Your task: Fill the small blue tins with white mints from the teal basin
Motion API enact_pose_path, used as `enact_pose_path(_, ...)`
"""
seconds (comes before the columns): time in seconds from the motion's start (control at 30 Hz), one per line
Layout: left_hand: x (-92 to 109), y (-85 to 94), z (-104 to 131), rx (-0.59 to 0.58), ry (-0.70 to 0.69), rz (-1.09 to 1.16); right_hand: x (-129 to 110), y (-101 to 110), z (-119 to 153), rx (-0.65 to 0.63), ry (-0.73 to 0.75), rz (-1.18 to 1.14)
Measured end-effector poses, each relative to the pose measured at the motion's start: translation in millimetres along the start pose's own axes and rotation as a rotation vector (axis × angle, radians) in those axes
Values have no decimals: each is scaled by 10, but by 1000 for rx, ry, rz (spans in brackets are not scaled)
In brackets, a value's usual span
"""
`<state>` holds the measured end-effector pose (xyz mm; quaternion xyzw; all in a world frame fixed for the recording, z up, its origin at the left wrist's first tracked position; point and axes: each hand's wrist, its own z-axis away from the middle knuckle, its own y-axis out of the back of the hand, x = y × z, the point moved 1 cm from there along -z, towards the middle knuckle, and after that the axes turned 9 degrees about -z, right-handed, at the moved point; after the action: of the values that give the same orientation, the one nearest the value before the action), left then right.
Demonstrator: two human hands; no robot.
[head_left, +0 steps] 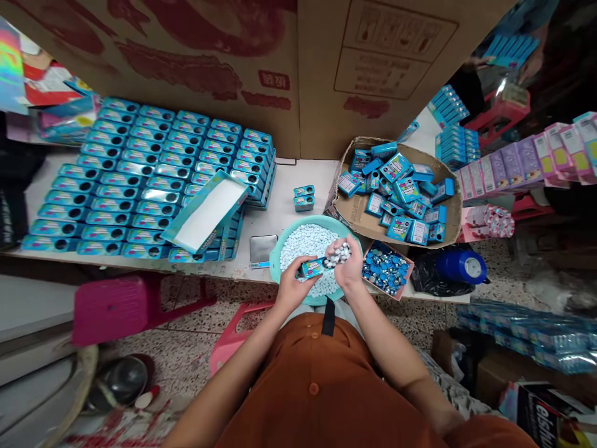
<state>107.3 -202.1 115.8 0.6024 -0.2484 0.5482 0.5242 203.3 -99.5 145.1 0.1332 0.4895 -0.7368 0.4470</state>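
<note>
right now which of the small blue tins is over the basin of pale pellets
The tin held in the left hand, beside the right hand; the others are outside the basin, like the pair standing beyond it.

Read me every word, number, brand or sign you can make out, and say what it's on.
"CARAM…", apparently, on a blue tin; its ending is unclear.
"eishu" or "elshu", sideways, on the black box.
Too small or blurred: print on the held tin, the large carton, the purple boxes and the rows of tins.
</note>
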Motion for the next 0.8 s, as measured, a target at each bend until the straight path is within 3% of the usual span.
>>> enact_pose_path(0.2, 65, 7, -24, -5, -44, -10, -41, -18, 22, 62, 48, 47)
enact_pose_path(0.53, 167, 14, -24, 1, -89, 99, -144, -142, 145, -13, 163, 73)
enact_pose_path(0.67, 179, -4, -38, -13, -46, 90, -150, -165, 139, 37, 192, 57)
enact_pose_path(0.8, 154, -57, -31, 6, -23, 172, -137, -196, 155, 7, 250, 116)
